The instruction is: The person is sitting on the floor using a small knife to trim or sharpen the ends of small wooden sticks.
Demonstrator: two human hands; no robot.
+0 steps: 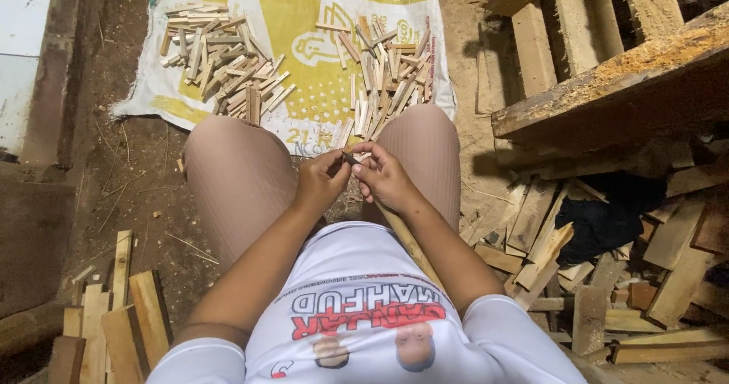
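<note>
**Wooden stick gripped above the sack**

Wooden stick (402,236) lies clamped in both hands, left hand (320,179) and right hand (386,177) touching, just short of the white sack's (304,122) near edge. Bare dirt (129,179) opens left of the sack; scrap boards (607,262) crowd its right.

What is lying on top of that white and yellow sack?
Two heaps of short wood sticks lie on the sack: one at left, one at right. The person's knees hide its near edge; what's beneath the heaps is covered.

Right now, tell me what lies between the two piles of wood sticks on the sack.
In the head view, only a bare strip of the sack separates the left pile from the right pile.
</note>
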